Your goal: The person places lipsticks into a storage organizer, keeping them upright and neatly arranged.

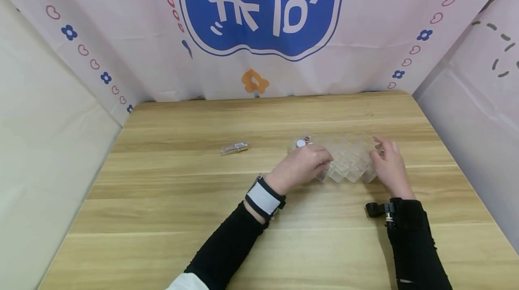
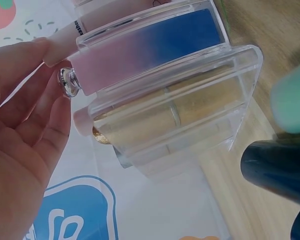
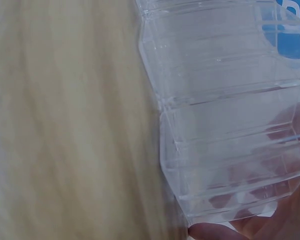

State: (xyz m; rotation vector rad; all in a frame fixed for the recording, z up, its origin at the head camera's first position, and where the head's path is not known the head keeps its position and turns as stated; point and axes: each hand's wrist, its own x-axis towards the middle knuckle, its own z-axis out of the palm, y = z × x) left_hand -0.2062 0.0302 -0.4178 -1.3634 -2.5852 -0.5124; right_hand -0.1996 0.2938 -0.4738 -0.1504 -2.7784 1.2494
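A clear, many-celled organizer [image 1: 346, 161] stands on the right of the table, its diamond-shaped cells visible in the head view. Over its left part is my left hand [image 1: 304, 164]. In the left wrist view, that hand's thumb and fingers pinch the end of a pale pink tube [image 2: 65, 42] with dark lettering. Beside it, a pink-to-blue tube [image 2: 150, 52] with a silver knob and a gold tube [image 2: 170, 107] lie within clear cells. My right hand [image 1: 391, 166] grips the organizer's right end, its fingers partly seen through the clear plastic [image 3: 230, 120].
A small clear-and-gold tube [image 1: 234, 147] lies on the wooden table [image 1: 162, 200], left of the organizer. A white-topped item [image 1: 300, 143] shows at the organizer's left end. A dark blue bottle [image 2: 272, 170] and a green one [image 2: 292, 100] appear in the left wrist view. Printed cloth [image 1: 134, 56] hangs behind.
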